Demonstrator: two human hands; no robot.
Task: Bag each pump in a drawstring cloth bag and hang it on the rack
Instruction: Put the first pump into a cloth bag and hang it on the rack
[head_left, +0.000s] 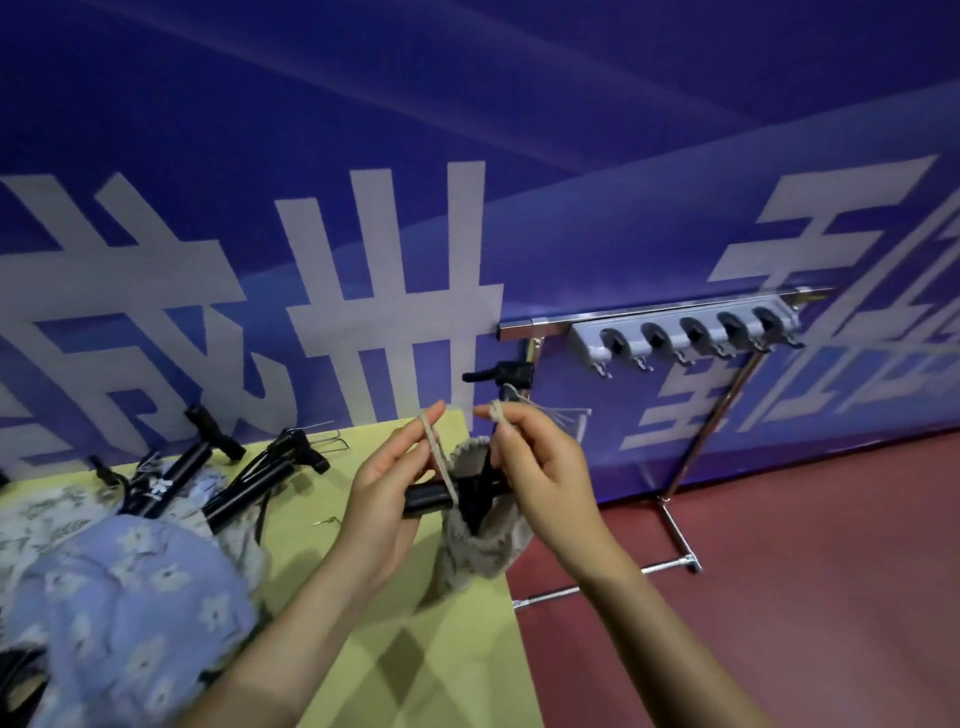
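Both hands work above the right edge of the yellow-green tabletop (363, 613). On that tabletop to the left lie two more black cylindrical pumps with T-handles (176, 478), partly on top of pale leaf-printed cloth (47, 525), and nearer the camera sits a crumpled blue cloth with white flowers (130, 597). Beyond the table's corner stands a chrome tube rack (691, 452) on the dark red floor (805, 571); its top bar carries a grey plastic holder strip with five round black clips and small hooks (680, 338), and something black already hangs at its left end (too small to make out). A blue banner with large white characters (363, 234) fills the background.

The left hand (384, 499) pinches a flat beige drawstring cord (436, 457) between thumb and forefinger, fingers raised. The right hand (540, 467) pinches the cord's other end, fingers curled, wrist bent toward the left hand.

Between them hangs a grey knit-textured cloth bag (478, 551), its gathered mouth open around a black pump handle (441, 496) that sticks out sideways toward the left palm.
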